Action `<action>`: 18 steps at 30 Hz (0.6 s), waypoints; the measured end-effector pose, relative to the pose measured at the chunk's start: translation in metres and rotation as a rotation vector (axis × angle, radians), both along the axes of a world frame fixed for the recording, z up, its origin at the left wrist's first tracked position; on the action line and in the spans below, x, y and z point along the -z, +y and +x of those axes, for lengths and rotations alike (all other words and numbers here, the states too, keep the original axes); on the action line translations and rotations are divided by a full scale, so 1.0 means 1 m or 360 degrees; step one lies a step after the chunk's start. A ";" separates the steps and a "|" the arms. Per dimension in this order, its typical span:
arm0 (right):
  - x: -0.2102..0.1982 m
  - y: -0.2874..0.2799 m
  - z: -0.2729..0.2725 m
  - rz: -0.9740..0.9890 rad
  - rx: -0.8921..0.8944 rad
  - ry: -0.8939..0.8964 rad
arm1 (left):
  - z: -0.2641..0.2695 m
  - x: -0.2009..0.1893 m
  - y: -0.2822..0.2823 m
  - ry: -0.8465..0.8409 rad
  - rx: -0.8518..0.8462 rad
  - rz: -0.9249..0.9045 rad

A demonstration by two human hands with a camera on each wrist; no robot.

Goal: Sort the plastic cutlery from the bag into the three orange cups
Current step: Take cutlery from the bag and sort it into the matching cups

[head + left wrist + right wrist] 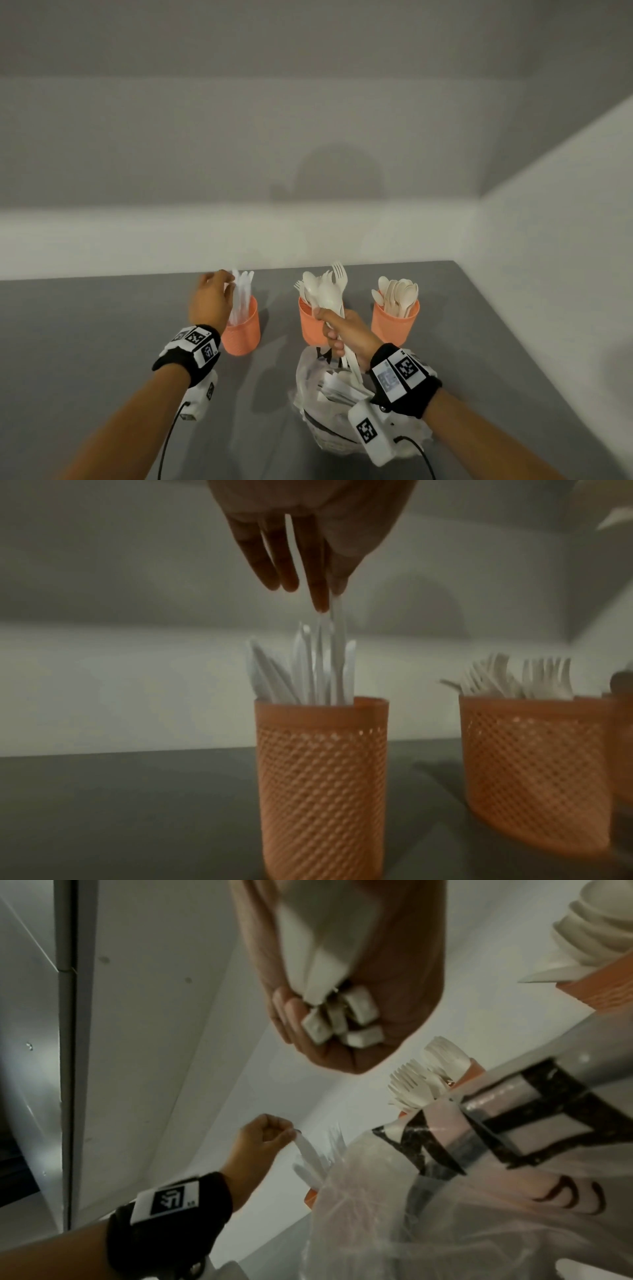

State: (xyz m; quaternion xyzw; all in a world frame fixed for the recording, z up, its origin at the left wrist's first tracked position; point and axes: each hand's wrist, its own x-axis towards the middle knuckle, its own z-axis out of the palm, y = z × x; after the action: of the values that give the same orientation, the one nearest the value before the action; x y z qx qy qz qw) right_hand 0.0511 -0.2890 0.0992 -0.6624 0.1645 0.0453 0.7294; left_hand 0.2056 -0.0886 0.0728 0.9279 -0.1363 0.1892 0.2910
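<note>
1. Pinched one knife [337, 631] upright between thumb and fingertips of the left hand [210, 301], with the other fingers hanging long and loose, right above the knife cup [241, 334] to the left of the middle cup [310, 325].
2. Judged the step in hand as dropping that knife in among the knives already standing there, handle down.
3. Called for a plumb line-up over the open side of the knife cup's mouth, not over the packed blades, so as to avoid snagging on the tips.
4. Called for a low release: ease down until the handle sat well inside the rim, then spread thumb and fingertips only slightly.
5. Wanted no sideways push on the rim; looked light and tall, so likely to tip on the grey table [102, 325].
6. Gripped a mixed bundle [325, 294] of spoons and forks in the right hand [346, 334], fingers wrapped tight round the handles, just in front of the middle cup and above the bag [329, 411].
7. Best kept that bundle steady and clear of the forks in the middle cup, ready for the next pick.
8. Showed spoons in the spoon cup [394, 325] to the right of the middle cup, and more cutlery left in the bag in front of it, so plenty of sorting remained.
</note>
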 end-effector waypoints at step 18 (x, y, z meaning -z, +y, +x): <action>0.002 0.020 0.012 0.0184 -0.0135 -0.0049 | -0.077 -0.035 -0.070 0.0923 0.0620 -0.1222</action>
State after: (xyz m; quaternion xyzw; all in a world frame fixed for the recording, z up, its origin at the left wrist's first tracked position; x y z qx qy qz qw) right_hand 0.0631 -0.2688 0.0972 -0.6263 0.1221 0.0753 0.7663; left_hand 0.1283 -0.1590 0.1077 0.7258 -0.1410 -0.0970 0.6662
